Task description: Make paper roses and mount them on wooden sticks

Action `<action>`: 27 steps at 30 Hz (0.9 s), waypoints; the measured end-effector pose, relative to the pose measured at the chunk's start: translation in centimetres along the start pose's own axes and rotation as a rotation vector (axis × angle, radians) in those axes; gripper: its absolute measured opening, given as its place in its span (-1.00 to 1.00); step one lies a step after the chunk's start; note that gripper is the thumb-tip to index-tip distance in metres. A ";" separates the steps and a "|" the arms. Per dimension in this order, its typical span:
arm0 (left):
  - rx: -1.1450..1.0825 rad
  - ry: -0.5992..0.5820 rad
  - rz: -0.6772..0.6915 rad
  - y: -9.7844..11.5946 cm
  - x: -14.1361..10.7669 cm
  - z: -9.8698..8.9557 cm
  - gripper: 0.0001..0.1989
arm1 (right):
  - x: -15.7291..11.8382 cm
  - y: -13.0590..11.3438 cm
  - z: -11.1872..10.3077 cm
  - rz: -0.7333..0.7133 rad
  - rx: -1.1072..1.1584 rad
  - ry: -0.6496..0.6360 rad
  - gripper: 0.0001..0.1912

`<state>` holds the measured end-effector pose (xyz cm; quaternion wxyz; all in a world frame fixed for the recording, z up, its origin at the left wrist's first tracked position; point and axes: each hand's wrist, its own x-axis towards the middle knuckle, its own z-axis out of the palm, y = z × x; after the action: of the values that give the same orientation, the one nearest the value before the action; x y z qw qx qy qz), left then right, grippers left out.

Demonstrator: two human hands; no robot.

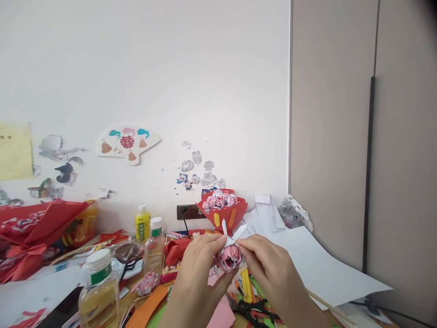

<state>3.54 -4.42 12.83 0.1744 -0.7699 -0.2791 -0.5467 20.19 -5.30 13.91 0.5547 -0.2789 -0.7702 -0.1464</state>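
Pink folded paper forms the rose (pixel 229 258) held up between the two hands, low and just right of the middle of the view; its opening faces down toward the camera, and white paper strips (pixel 235 237) stick up from its top; the left hand (pixel 201 269) grips it from the left, fingers above and thumb beneath; the right hand (pixel 273 269) pinches the white paper at its upper right between thumb and forefinger; below the hands lie black-handled scissors (pixel 254 310) and a pink sheet (pixel 221 314), with an orange sheet (pixel 148 310) beside the left forearm; another pink paper flower (pixel 146 283) lies farther left, near a clear bottle (pixel 99 296); behind the rose stands a red-wrapped bouquet (pixel 237 213), and a large white sheet (pixel 327 264) spreads to the right.
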 end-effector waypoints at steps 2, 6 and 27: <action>-0.011 -0.001 -0.011 -0.1 -0.1 0.0 -0.71 | 0.0 0.0 -0.1 -0.016 -0.011 0.002 -0.78; 0.005 -0.033 0.007 -0.3 -0.1 0.0 -0.69 | 0.0 0.1 -0.2 0.019 -0.031 -0.031 -0.81; 0.196 0.011 0.086 -0.4 -0.2 0.0 -0.67 | 0.1 -0.7 0.5 0.007 -0.187 0.121 -0.75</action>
<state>3.24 -4.14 12.65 0.2737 -0.7575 -0.2967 -0.5130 19.40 -5.59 13.87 0.5721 -0.3226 -0.7174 -0.2321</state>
